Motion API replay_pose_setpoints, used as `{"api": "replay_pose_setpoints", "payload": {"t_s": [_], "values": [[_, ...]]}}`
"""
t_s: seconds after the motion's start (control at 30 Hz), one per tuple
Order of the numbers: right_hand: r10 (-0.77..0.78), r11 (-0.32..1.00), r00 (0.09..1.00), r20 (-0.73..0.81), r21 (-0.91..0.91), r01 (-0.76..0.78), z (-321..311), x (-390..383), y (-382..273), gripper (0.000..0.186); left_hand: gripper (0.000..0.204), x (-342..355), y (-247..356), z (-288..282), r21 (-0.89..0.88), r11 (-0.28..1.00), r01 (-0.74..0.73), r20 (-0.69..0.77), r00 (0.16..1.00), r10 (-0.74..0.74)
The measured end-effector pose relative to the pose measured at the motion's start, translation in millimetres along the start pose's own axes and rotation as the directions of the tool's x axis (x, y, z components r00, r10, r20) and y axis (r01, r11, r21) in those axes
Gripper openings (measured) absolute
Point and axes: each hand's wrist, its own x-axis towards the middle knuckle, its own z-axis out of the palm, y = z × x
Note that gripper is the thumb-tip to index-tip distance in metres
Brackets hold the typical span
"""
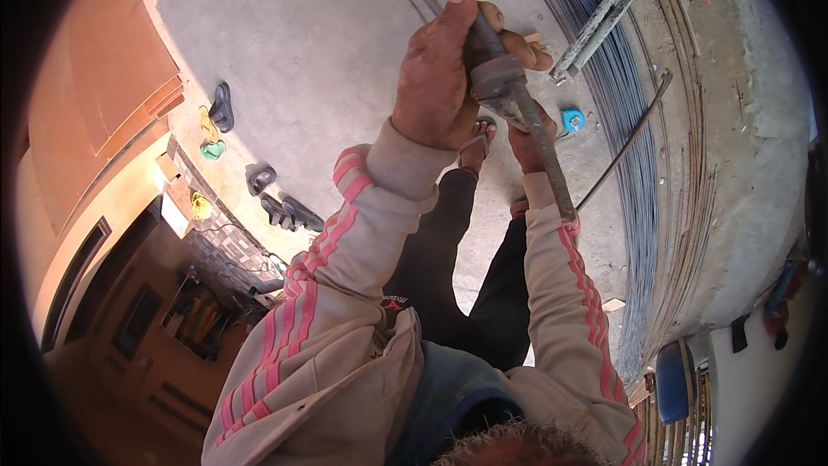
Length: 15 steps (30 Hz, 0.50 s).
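A long dark metal bar (543, 140) slants from the top middle down toward my right forearm, and a thick round collar (498, 76) sits around it. My left hand (438, 78) is closed around the bar just above the collar, thumb along its upper side and fingers curled beyond it. Just below the collar, my right hand (526, 142) is closed against the underside of the bar. The bar and collar hide part of its fingers. The bar's lower end lies above my right sleeve (552, 233).
Several long thin steel rods (634, 173) lie bundled along the right. A thin dark rod (628, 138) crosses them, near a pale metal section (608, 13). A blue tape measure (572, 120) rests on the concrete floor (293, 43). Dark sandals (276, 207) and brown sheets (103, 52) lie left.
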Motion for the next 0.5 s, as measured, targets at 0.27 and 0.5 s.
{"api": "replay_pose_setpoints", "payload": {"t_s": [0.27,0.5], "values": [[0.099,0.991,0.987,0.123,-0.1,-0.087,-6.0,-9.6,43.7,0.015,0.042,3.6,-14.5,-9.3,0.03,0.999,0.026,-0.014,1.0,-0.026],[0.006,0.991,0.999,0.049,-0.135,0.001,2.4,-16.5,60.7,0.016,0.039,1.4,-21.3,-16.1,0.031,0.989,0.142,-0.168,0.977,-0.135]]}}
